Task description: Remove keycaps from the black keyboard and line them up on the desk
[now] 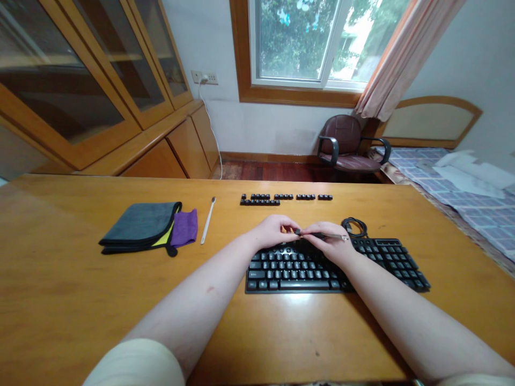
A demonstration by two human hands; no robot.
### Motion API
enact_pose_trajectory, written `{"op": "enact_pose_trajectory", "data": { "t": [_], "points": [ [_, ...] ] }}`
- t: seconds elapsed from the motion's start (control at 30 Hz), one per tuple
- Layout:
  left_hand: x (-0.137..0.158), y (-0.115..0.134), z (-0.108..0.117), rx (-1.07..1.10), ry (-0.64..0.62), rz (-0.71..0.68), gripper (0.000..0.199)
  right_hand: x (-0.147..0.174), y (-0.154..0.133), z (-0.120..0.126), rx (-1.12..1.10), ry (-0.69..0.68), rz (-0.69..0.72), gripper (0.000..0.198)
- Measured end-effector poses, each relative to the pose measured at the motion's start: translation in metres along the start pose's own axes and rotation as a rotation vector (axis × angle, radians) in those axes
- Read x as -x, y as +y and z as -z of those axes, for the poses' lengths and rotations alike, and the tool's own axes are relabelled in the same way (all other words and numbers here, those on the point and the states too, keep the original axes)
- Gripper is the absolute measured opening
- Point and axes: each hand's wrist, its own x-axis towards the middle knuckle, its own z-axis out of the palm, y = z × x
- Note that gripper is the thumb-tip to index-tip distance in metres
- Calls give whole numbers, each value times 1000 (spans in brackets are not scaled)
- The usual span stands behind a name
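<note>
A black keyboard (306, 284) lies on the wooden desk in front of me, with most of its keys in place. Over its upper rows my left hand (276, 231) pinches a small black keycap (298, 231) between thumb and fingers. Close beside it, almost touching, my right hand (332, 244) is closed on a slim, stick-like tool (328, 236) with a pale end pointing right. The tool's tip meets the keycap or sits just by it; its exact kind is unclear. My hands hide part of the keyboard's upper middle.
Loose keycaps (259, 202) stand in two rows at the desk's far side. A white toothbrush-like brush (208, 221) lies left of the keyboard, beside a purple cloth (185, 228) and a folded grey cloth (139, 222). Behind the keyboard is a coiled cable (354, 227).
</note>
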Motion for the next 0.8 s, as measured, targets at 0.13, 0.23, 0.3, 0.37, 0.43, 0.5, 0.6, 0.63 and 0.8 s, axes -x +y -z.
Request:
{"op": "enact_pose_trajectory", "data": {
  "t": [0.13, 0.23, 0.3, 0.37, 0.43, 0.5, 0.6, 0.63, 0.8],
  "points": [
    [-1, 0, -3, 26, 21, 46, 25, 0, 3, 0, 2, 0, -10, 11],
    [-1, 0, -4, 114, 29, 86, 27, -1, 5, 0, 22, 14, -23, 11],
    [-1, -1, -3, 183, 23, 98, 29, -2, 6, 0, 15, 10, 4, 11],
    [-2, -3, -2, 248, 23, 109, 28, -2, 7, 0, -7, -6, 63, 11],
    [-3, -5, -1, 300, 34, 119, 26, -2, 8, 0, -39, -36, 129, 12],
    [-4, -6, 0, 327, 48, 120, 24, -3, 8, 0, -64, -73, 174, 13],
    [-5, -7, 0, 305, 69, 112, 23, -3, 7, 0, -74, -89, 187, 16],
    [-5, -7, 0, 284, 72, 107, 23, -3, 7, 1, -72, -85, 184, 16],
    [-4, -7, -1, 177, 39, 97, 27, -3, 8, 2, -84, -88, 176, 18]
  ]
}}
